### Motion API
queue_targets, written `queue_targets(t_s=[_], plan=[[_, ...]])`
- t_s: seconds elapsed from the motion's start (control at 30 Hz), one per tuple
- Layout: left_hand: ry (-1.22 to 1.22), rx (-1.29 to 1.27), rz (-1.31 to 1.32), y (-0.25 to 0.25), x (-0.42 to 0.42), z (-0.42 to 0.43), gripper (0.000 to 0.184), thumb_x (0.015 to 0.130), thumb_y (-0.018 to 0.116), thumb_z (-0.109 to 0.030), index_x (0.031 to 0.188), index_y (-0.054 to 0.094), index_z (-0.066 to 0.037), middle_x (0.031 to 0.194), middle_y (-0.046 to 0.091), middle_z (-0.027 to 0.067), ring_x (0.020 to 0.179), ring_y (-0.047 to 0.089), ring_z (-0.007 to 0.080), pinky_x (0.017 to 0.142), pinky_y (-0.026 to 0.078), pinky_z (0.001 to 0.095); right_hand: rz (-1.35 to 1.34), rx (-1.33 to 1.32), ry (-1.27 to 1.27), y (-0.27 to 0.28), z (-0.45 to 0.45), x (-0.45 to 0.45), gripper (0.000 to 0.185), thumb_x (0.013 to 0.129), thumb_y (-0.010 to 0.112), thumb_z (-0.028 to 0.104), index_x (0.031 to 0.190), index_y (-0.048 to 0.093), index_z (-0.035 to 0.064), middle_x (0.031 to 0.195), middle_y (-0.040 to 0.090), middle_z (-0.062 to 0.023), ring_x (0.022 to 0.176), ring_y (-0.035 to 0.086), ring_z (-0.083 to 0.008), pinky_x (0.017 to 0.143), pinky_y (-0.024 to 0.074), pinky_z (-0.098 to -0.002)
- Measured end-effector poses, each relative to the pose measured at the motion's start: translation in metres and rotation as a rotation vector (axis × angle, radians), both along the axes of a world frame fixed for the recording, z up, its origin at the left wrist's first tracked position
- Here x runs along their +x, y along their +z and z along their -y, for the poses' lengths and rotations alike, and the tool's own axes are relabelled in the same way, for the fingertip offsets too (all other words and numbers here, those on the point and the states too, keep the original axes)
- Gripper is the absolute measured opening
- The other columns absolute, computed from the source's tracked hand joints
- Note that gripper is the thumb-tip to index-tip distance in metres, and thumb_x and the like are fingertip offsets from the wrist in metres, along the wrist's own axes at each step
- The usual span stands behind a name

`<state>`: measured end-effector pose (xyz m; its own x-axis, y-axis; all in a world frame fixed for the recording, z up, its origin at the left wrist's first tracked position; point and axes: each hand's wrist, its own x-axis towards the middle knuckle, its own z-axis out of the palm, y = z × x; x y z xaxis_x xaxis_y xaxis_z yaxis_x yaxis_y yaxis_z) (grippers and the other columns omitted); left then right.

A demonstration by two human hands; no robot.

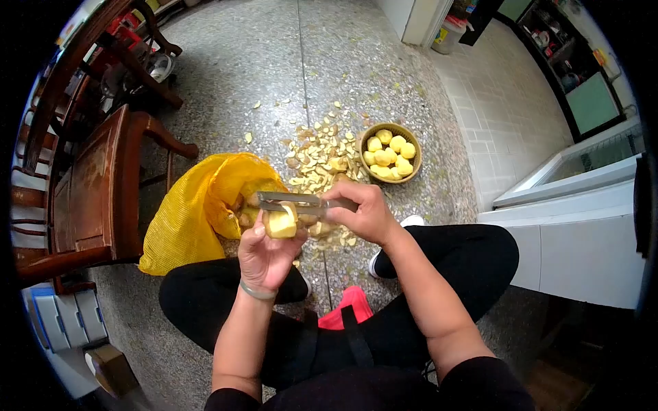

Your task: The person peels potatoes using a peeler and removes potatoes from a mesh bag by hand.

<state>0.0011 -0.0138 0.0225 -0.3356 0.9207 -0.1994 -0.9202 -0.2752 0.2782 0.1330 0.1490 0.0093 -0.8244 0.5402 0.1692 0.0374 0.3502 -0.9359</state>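
My left hand (264, 253) is closed around a partly peeled potato (281, 225), its pale yellow flesh showing. In my right hand (367, 212) is a cleaver-like knife or wide peeler (291, 200), its metal blade lying across the top of the potato. Which of the two it is I cannot tell. Beyond my hands, potato peelings (319, 154) are scattered on the floor. A round basket (361, 140) to the right holds several peeled potatoes (386, 156). Left of my hands lies a yellow mesh sack (181, 212), its mouth toward me with unpeeled potatoes (247, 216) inside.
A wooden chair (99, 185) stands on the left beside the sack. On the right is a white cabinet (576, 240). Speckled stone floor (226, 61) stretches ahead, meeting pale tiles (507, 103). Part of a red seat (349, 308) shows between my legs.
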Motion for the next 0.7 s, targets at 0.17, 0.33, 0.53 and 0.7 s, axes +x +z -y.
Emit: queue_targets(t_s=[0.17, 0.33, 0.53, 0.7], plan=[[-0.109, 0.164, -0.051, -0.006, -0.004, 0.001, 0.056, 0.073, 0.065, -0.016, 0.124, 0.044, -0.006, 0.118, 0.053, 0.0129, 0.107, 0.053, 0.0270, 0.093, 0.044, 0.0384, 0.067, -0.037, -0.081, -0.025, -0.015, 0.000, 0.019, 0.074, 0.068, 0.010, 0.091, 0.064, 0.0017, 0.076, 0.060, -0.0004, 0.067, 0.052, -0.0066, 0.062, 0.0426, -0.0226], [-0.019, -0.041, -0.269, 0.008, 0.004, 0.001, 0.058, 0.072, 0.067, -0.015, 0.124, 0.043, -0.005, 0.115, 0.055, 0.0103, 0.110, 0.052, 0.0252, 0.096, 0.042, 0.0385, -0.073, 0.039, -0.062, 0.002, -0.005, 0.000, 0.020, 0.073, 0.070, 0.018, 0.088, 0.064, 0.0048, 0.073, 0.063, -0.0080, 0.065, 0.060, -0.0165, 0.061, 0.0476, -0.0283], [0.007, -0.063, -0.292, 0.005, 0.006, 0.002, 0.057, 0.072, 0.070, -0.016, 0.121, 0.043, -0.006, 0.114, 0.054, 0.0096, 0.107, 0.054, 0.0228, 0.095, 0.044, 0.0361, -0.059, 0.305, -0.034, 0.021, 0.007, -0.001, 0.021, 0.071, 0.070, 0.015, 0.089, 0.064, 0.0057, 0.079, 0.065, -0.0109, 0.070, 0.064, -0.0245, 0.061, 0.0498, -0.0327], [-0.024, -0.095, -0.361, 0.006, 0.000, 0.003, 0.055, 0.072, 0.069, -0.016, 0.120, 0.043, -0.004, 0.113, 0.055, 0.0109, 0.104, 0.056, 0.0225, 0.094, 0.045, 0.0354, 0.159, 0.125, -0.145, 0.012, -0.014, 0.007, 0.020, 0.074, 0.069, 0.010, 0.092, 0.065, 0.0030, 0.077, 0.065, -0.0070, 0.065, 0.061, -0.0155, 0.060, 0.0475, -0.0264]])
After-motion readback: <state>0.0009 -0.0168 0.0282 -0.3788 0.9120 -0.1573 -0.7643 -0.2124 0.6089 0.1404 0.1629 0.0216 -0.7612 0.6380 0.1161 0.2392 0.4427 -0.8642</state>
